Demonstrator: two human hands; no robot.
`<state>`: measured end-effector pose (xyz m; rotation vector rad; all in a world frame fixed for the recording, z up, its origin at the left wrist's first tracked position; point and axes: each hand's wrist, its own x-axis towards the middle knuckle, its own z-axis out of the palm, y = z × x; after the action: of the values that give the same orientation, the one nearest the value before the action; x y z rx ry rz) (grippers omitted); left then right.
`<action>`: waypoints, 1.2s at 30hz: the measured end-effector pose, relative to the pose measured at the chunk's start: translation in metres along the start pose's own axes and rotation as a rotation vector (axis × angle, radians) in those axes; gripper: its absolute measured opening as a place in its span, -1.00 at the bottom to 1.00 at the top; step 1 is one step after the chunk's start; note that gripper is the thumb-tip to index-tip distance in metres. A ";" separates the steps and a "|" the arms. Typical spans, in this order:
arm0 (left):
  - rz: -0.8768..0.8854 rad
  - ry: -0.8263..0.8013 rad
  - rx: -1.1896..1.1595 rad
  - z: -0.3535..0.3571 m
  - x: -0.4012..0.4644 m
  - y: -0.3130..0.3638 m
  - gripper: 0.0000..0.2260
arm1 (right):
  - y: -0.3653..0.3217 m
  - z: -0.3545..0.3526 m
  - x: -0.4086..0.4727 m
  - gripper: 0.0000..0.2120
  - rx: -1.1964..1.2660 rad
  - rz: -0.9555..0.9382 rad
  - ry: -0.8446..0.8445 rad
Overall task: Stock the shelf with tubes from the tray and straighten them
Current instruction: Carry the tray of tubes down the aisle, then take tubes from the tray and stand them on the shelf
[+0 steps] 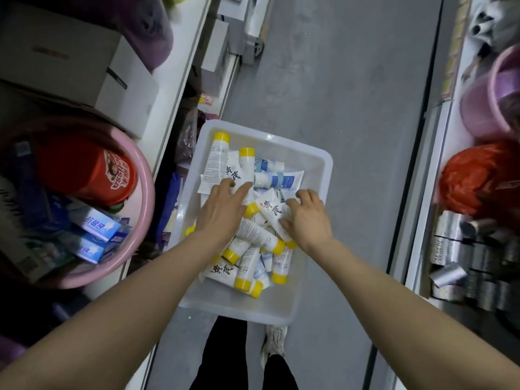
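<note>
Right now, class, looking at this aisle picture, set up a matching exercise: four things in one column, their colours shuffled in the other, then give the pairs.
Things:
1. tray
2. basin at left
3. tube caps
4. bag at right

Colours:
A. yellow
B. orange-red
C. translucent white
D. pink

Pairs: 1-C, 2-D, 3-A, 4-B

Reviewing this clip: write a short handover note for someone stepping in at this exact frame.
Left hand: flat, fingers spread on the tubes, no clear grip.
Right hand: fingers curled around one tube, seemingly grasping it.
Tray: on the floor in the aisle, holding a loose heap of tubes.
Done: nothing visibly stocked.
Left: lift tubes, shelve, straighten.
</note>
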<state>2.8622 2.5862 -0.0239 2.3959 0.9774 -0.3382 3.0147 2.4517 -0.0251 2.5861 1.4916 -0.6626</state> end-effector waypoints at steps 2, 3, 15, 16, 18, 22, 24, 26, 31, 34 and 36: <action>-0.068 -0.021 0.006 0.007 0.010 0.007 -0.55 | -0.006 0.012 0.002 -0.56 0.017 0.003 -0.082; -0.098 -0.020 0.016 0.009 0.014 0.010 -0.56 | -0.007 0.019 0.002 -0.53 0.016 0.018 -0.080; -0.206 -0.063 -0.005 0.017 0.023 0.021 -0.42 | -0.017 0.023 0.016 -0.45 0.111 0.154 -0.034; -0.210 -0.090 -0.023 0.017 0.019 0.019 -0.34 | -0.018 0.017 0.015 -0.46 0.146 0.159 -0.029; -0.217 -0.166 -0.040 0.019 0.008 0.013 -0.25 | -0.021 0.005 0.012 -0.46 0.239 0.176 -0.040; -0.231 -0.205 -0.059 0.021 -0.019 0.006 -0.29 | -0.020 -0.018 0.000 -0.50 0.426 0.168 -0.049; -0.278 -0.207 -0.135 0.017 -0.034 0.006 -0.30 | -0.017 -0.029 -0.008 -0.55 0.482 0.172 -0.077; -0.334 -0.169 -0.256 0.007 -0.052 0.009 -0.37 | -0.012 -0.040 -0.019 -0.60 0.546 0.176 -0.136; -0.406 0.007 -0.478 -0.030 -0.109 0.033 -0.49 | -0.002 -0.075 -0.053 -0.56 0.530 0.054 -0.163; -0.407 0.192 -0.548 -0.048 -0.148 0.056 -0.61 | 0.001 -0.103 -0.082 -0.58 0.498 -0.071 -0.142; -0.421 0.324 -0.597 -0.060 -0.178 0.076 -0.77 | 0.004 -0.122 -0.102 -0.64 0.483 -0.156 -0.121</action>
<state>2.7916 2.4720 0.1279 1.7204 1.4869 0.1900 3.0134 2.4016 0.1258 2.6992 1.6762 -1.3205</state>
